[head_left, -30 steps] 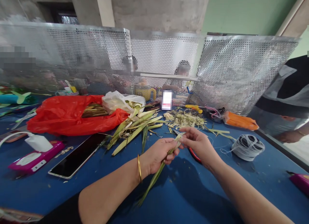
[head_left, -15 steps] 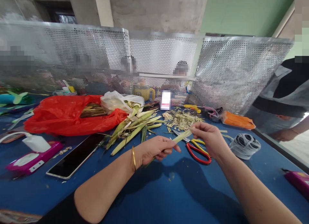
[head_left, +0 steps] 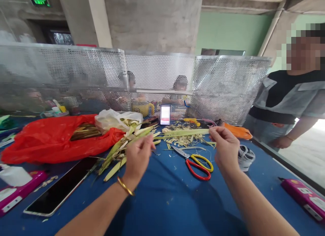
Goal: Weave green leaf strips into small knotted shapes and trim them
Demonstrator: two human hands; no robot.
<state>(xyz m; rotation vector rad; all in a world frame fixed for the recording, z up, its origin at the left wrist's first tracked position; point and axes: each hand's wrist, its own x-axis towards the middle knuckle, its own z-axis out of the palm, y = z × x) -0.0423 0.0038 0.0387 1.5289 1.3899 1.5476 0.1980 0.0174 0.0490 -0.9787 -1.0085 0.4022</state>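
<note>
My right hand [head_left: 224, 144] pinches one end of a long pale green leaf strip [head_left: 190, 131], which stretches left above the shredded scraps. My left hand [head_left: 139, 154] has its fingers closed near the pile of leaves and husks [head_left: 115, 161]; whether it grips anything is too small to tell. Between the hands, scissors with one red and one yellow handle [head_left: 199, 166] lie on the blue table [head_left: 162, 198], blades toward the back left. Behind the strip is a heap of light shredded scraps [head_left: 184, 139].
At the left lie a red plastic bag [head_left: 50, 137], a dark phone [head_left: 62, 187] and a magenta power strip [head_left: 22, 192]. A tape roll [head_left: 245, 158] and an orange packet [head_left: 237, 131] are at the right. A person [head_left: 289, 100] stands beyond the right edge. Perforated screens [head_left: 157, 70] stand behind.
My hands have moved apart, and the strip now stretches left from my right hand. My left hand has turned upward. The camera view has tilted up, showing more of the standing person.
</note>
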